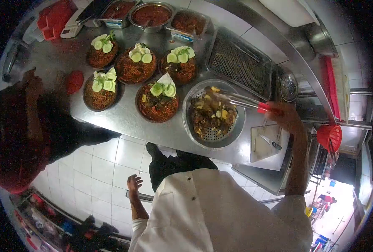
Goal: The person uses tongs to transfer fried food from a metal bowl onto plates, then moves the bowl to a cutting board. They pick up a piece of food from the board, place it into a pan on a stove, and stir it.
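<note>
My right hand (281, 115) is closed round the red grip of metal tongs (247, 102). The tongs' tips reach into a perforated metal colander (188, 130) that holds browned and yellow food pieces (211, 113); the tips are blurred among the pieces. My left hand (135, 183) hangs low over the floor at my side, fingers apart, holding nothing. Left of the colander stands a round bowl of red sauce (155, 110) topped with cucumber slices and a pale leaf. Several similar bowls are behind and to its left.
Metal containers of red sauce (151, 14) line the back. A rectangular mesh tray (241, 63) lies behind the colander. A white cutting board (260, 149) with a knife (270, 142) is at the right. Another person (20, 138) stands at the left edge.
</note>
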`<action>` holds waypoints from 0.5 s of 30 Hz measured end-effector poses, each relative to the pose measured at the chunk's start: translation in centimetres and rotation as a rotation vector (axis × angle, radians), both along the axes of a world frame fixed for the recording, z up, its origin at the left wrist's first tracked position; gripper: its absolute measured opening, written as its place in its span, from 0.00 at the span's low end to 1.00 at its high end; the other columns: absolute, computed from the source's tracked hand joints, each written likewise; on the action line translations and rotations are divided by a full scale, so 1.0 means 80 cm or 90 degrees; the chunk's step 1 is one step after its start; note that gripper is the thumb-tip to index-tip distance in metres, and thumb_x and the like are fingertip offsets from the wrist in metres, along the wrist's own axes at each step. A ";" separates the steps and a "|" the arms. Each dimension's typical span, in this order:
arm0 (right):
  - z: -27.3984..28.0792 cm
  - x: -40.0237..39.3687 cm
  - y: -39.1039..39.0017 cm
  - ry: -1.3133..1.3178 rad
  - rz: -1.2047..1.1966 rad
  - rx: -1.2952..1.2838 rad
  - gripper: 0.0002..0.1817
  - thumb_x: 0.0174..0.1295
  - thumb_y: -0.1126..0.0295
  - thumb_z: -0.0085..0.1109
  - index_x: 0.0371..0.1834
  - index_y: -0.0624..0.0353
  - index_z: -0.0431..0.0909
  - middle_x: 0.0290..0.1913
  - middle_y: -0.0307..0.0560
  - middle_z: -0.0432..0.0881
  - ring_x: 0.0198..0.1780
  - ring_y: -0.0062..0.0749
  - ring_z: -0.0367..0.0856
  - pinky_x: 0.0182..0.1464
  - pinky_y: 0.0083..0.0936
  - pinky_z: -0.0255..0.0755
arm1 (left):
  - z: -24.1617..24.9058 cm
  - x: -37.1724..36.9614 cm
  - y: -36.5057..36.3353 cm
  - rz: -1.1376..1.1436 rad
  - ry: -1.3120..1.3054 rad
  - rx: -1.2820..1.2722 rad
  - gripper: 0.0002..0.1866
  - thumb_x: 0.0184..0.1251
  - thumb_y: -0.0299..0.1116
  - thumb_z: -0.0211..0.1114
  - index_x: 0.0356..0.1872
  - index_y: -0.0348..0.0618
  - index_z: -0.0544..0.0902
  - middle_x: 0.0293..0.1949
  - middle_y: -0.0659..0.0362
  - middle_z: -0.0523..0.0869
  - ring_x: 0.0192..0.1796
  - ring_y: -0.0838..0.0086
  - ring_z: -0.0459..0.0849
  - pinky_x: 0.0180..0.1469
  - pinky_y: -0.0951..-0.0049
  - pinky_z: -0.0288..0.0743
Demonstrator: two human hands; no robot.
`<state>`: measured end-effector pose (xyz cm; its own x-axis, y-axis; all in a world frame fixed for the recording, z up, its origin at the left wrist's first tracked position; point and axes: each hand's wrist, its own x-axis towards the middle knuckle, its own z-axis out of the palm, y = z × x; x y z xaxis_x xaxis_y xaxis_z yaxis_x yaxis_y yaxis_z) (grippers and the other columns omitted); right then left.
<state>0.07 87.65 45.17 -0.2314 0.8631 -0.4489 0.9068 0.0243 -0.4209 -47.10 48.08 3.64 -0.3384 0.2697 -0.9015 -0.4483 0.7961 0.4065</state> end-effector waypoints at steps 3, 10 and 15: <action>0.019 -0.013 -0.012 0.129 -0.074 0.016 0.18 0.56 0.64 0.62 0.47 0.61 0.78 0.37 0.37 0.80 0.37 0.17 0.74 0.41 0.17 0.70 | 0.003 0.004 -0.018 0.014 -0.013 -0.014 0.22 0.63 0.45 0.48 0.51 0.38 0.70 0.39 0.49 0.81 0.33 0.62 0.82 0.34 0.63 0.74; 0.006 -0.048 0.016 0.130 -0.057 0.069 0.19 0.57 0.62 0.61 0.48 0.61 0.78 0.39 0.39 0.81 0.38 0.18 0.75 0.42 0.18 0.69 | 0.002 0.028 -0.012 -0.019 -0.028 0.013 0.23 0.64 0.47 0.49 0.49 0.38 0.71 0.38 0.50 0.81 0.33 0.64 0.82 0.32 0.66 0.75; -0.045 -0.117 0.082 0.077 0.103 0.124 0.18 0.59 0.56 0.58 0.44 0.57 0.80 0.34 0.43 0.83 0.35 0.24 0.78 0.40 0.23 0.72 | 0.000 0.017 0.009 -0.009 -0.007 0.102 0.27 0.63 0.52 0.51 0.51 0.36 0.71 0.37 0.50 0.82 0.33 0.65 0.83 0.33 0.69 0.76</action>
<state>-9.29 94.22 41.56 -0.4149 0.8778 -0.2395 0.8280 0.2551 -0.4994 -45.73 48.79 3.66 -0.3232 0.4152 -0.8504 -0.4430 0.7277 0.5237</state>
